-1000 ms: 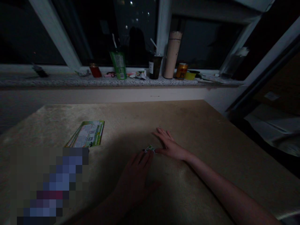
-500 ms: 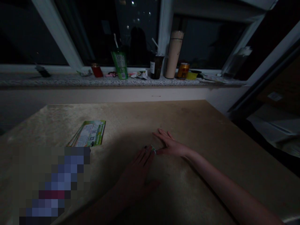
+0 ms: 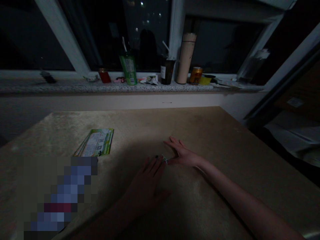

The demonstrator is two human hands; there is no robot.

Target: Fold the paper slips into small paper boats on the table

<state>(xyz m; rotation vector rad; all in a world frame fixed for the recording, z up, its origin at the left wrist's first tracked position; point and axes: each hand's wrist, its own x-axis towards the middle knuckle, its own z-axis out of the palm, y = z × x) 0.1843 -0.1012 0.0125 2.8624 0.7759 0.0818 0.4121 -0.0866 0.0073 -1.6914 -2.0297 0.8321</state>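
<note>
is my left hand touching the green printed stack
Apart: the head view shows bare tabletop between the left hand and the green printed stack.

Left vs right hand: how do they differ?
Left hand sits in deep shadow; right hand is better lit. Left hand's fingers angle rightward and partly hide the scrap; right hand's angle leftward, its thumb at the scrap's edge. Shared: both bare, open, palm down.
</note>
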